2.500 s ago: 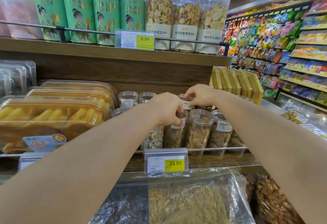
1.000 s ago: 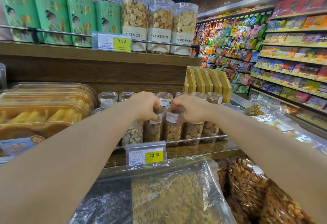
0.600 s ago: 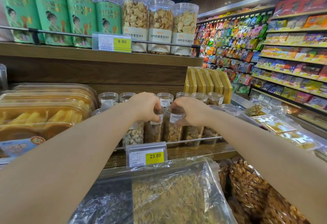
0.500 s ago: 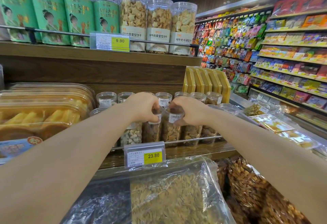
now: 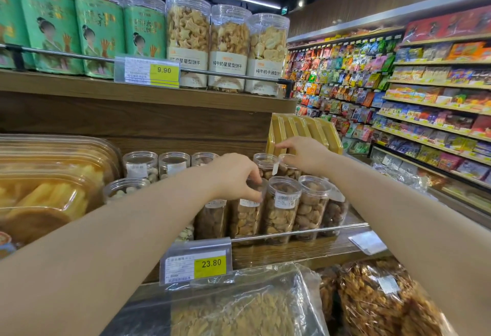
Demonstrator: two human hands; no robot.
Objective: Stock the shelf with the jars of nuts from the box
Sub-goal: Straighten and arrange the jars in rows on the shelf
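Reaches over bagged nuts [image 5: 239, 311] and a 23.80 price tag [image 5: 196, 266] to the wooden shelf [image 5: 292, 252] with jars of nuts [image 5: 281, 210] upright in two rows behind a rail [image 5: 305, 232]. Clamps the left hand [image 5: 235, 176] round the lid of a front-row jar [image 5: 245, 220]. Rests the right hand [image 5: 304, 153] on a back-row jar [image 5: 291, 173], thumb at its rim, index finger straight; cannot tell whether gripping. Beyond, biscuit tubs [image 5: 228, 46] on the upper shelf [image 5: 132, 91].

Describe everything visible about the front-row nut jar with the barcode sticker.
The barcode jar is a clear plastic cylinder with a clear lid, mostly full of pale tan nuts, white barcode sticker near its top. It stands upright behind the metal rail, close between neighbouring jars. The left hand grips the jar beside it.
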